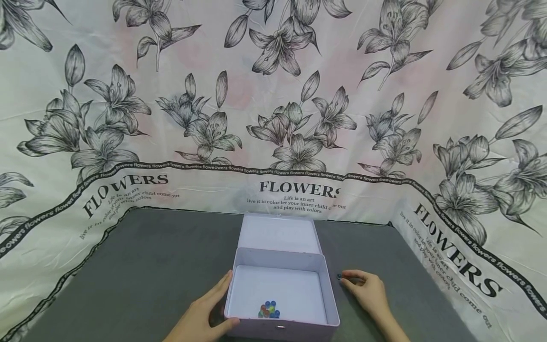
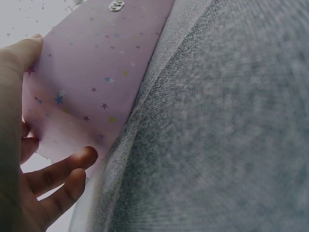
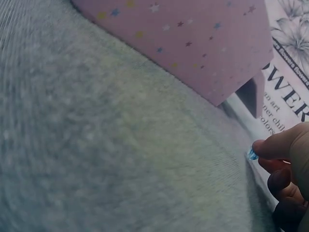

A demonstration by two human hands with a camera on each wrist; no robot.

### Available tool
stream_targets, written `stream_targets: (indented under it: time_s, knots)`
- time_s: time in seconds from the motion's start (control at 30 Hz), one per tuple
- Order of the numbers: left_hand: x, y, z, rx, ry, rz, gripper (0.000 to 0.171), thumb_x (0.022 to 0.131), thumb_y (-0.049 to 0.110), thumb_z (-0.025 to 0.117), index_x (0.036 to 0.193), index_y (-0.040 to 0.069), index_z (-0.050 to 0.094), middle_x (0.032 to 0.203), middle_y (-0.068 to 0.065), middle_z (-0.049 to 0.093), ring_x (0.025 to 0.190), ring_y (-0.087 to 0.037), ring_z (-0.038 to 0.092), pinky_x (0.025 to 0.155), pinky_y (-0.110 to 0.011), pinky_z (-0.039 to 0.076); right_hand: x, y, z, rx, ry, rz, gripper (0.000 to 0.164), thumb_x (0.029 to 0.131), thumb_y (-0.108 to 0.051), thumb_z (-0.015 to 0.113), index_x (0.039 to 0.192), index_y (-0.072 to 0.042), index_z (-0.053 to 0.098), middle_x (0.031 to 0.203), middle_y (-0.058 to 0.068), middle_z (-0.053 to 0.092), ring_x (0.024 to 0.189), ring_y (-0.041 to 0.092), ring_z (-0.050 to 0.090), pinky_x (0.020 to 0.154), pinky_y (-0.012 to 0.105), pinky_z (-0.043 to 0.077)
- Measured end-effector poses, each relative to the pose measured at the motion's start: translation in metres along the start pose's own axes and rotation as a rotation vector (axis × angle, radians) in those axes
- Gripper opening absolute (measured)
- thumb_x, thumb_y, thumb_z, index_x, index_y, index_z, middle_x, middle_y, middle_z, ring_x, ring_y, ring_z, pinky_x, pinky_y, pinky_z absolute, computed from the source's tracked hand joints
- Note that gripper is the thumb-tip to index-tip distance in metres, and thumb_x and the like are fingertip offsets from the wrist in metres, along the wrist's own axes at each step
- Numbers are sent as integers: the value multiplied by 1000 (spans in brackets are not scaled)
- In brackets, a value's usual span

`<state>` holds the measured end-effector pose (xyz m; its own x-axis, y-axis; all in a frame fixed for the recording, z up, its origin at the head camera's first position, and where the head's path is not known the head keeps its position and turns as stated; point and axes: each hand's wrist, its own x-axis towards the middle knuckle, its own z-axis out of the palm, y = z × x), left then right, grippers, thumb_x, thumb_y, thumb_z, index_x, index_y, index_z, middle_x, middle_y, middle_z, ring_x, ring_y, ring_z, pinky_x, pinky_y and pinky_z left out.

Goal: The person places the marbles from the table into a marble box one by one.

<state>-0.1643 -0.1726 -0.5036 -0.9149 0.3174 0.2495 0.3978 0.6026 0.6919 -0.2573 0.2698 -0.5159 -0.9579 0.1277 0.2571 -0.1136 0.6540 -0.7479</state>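
A pinkish-purple box (image 1: 256,327) with small printed stars stands with its lid (image 1: 278,233) folded back, its inside pale and white. Several glass marbles (image 1: 272,308) in blue, orange-red and green lie together on its floor near the front wall. My left hand (image 1: 206,306) holds the box at its front left corner, thumb on the front and fingers along the left side. To the right of the box, my right hand (image 1: 369,292) pinches a blue marble (image 3: 252,154) between thumb and forefinger, just outside the right wall.
Dark grey cloth (image 1: 149,266) covers the table around the box. Behind and at both sides hangs a white curtain (image 1: 205,190) printed with flowers and lettering, its lower edge meeting the table just behind the raised lid.
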Motion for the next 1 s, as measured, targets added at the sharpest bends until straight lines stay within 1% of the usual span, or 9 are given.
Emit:
stream_targets:
  time_s: [0.13, 0.33, 0.37, 0.43, 0.57, 0.63, 0.8, 0.93, 1.0]
  knots:
    - [0, 1, 0, -18, -11, -20, 96, 93, 55, 78, 167, 12, 34, 171, -6, 34, 149, -40, 45, 108, -65, 49, -1, 1, 3, -22, 2, -26, 18, 82, -12, 92, 99, -9, 85, 90, 4, 82, 41, -1, 38, 41, 18, 31]
    - [1, 0, 0, -49, -21, -56, 99, 91, 59, 78, 167, 12, 34, 171, -3, 32, 152, -38, 42, 111, -65, 47, 1, 2, 7, -63, 10, -94, 17, 82, -11, 92, 97, -8, 85, 87, 2, 81, 40, -2, 39, 41, 19, 33]
    - [1, -1, 0, -48, -20, -57, 99, 91, 59, 78, 167, 13, 34, 171, -3, 32, 152, -37, 43, 111, -65, 47, 2, 2, 8, -67, 8, -98, 17, 82, -11, 92, 97, -8, 85, 85, 1, 80, 41, -2, 39, 41, 19, 32]
    - [1, -2, 1, -43, -15, -52, 99, 91, 60, 77, 167, 13, 34, 171, -3, 32, 151, -37, 43, 110, -65, 48, 3, 3, 9, -72, 7, -102, 16, 82, -10, 91, 96, -9, 85, 77, -1, 77, 41, -2, 38, 41, 19, 32]
    - [0, -3, 2, -30, -1, -29, 98, 92, 62, 76, 167, 14, 34, 171, -3, 33, 151, -37, 44, 110, -63, 49, 6, 3, 10, -73, 5, -105, 15, 82, -9, 90, 96, -9, 84, 62, -7, 68, 40, -2, 36, 41, 18, 30]
    - [0, -3, 2, -22, 7, -14, 98, 92, 61, 76, 167, 14, 35, 170, -4, 34, 150, -37, 45, 110, -62, 49, 6, 4, 10, -73, 10, -114, 15, 83, -9, 90, 96, -9, 85, 60, -9, 65, 40, -3, 35, 41, 18, 30]
    - [-1, -4, 3, -17, 16, -2, 98, 92, 62, 75, 167, 13, 35, 170, -6, 35, 149, -38, 46, 109, -60, 51, 5, 4, 9, -61, 19, -110, 15, 83, -11, 90, 97, -9, 85, 55, -10, 61, 39, -4, 34, 41, 18, 29]
    - [-1, -3, 2, -33, 4, -20, 100, 91, 64, 75, 167, 15, 34, 171, -3, 33, 150, -37, 45, 110, -60, 50, 5, 1, 6, -31, 21, -64, 15, 84, -11, 90, 98, -9, 85, 52, -9, 60, 40, -3, 36, 40, 17, 30]
    - [0, -3, 2, -36, 0, -25, 100, 91, 65, 75, 167, 15, 34, 171, -3, 32, 150, -36, 44, 110, -60, 50, 5, -2, 3, -10, 20, -44, 15, 85, -10, 89, 99, -8, 84, 55, -7, 63, 40, -2, 38, 40, 17, 31]
